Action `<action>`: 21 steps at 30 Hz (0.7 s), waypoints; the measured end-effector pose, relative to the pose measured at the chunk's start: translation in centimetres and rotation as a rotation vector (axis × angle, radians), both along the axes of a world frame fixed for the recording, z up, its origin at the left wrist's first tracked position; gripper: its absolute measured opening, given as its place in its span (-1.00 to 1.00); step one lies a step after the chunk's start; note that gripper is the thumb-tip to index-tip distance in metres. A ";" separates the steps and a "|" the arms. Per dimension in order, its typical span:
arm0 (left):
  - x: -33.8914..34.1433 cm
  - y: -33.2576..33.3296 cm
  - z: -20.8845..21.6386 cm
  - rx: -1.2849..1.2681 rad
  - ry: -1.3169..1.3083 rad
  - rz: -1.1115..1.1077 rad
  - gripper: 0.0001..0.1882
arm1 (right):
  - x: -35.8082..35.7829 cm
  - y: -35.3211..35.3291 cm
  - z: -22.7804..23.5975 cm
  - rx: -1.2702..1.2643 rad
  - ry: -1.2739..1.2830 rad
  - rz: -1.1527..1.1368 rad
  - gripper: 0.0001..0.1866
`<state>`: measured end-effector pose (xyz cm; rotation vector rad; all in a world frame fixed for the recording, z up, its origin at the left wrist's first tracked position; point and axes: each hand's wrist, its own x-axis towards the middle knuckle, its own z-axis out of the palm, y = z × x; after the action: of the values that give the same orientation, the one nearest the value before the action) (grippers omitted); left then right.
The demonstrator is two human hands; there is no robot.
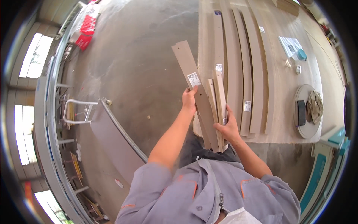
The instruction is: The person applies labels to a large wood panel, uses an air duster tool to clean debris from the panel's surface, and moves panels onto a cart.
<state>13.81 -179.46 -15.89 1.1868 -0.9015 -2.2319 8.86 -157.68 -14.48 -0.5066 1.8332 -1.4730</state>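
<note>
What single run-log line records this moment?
left hand: grips labelled strip | right hand: grips narrow strips | workbench: long boards

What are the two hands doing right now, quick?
Left hand: closed on the long grey-brown board strip with a white label.
Right hand: closed on the bundle of narrow pale wooden strips.

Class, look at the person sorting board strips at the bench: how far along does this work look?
Done: several strips already lie side by side on the bench. In hand: the left hand holds a labelled strip, the right hand grips a small bundle. Left: those held pieces are not yet laid down.
</note>
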 end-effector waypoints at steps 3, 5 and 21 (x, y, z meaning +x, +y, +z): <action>-3.1 -4.8 -4.0 0.050 -0.026 -0.072 -0.72 | -0.6 -3.8 -1.3 0.042 -0.005 -0.076 0.01; -4.4 -7.3 -7.7 0.121 -0.009 -0.089 -0.74 | -0.5 -5.8 -2.2 0.011 -0.015 -0.153 0.01; -7.5 -12.2 -16.4 0.040 -0.031 -0.380 -0.58 | 18.3 -6.6 0.5 0.343 -0.254 -1.072 -0.02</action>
<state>6.32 -191.61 -32.31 1.1468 -1.1829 -2.5423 27.14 -164.30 -13.95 0.9376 2.1649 -1.6555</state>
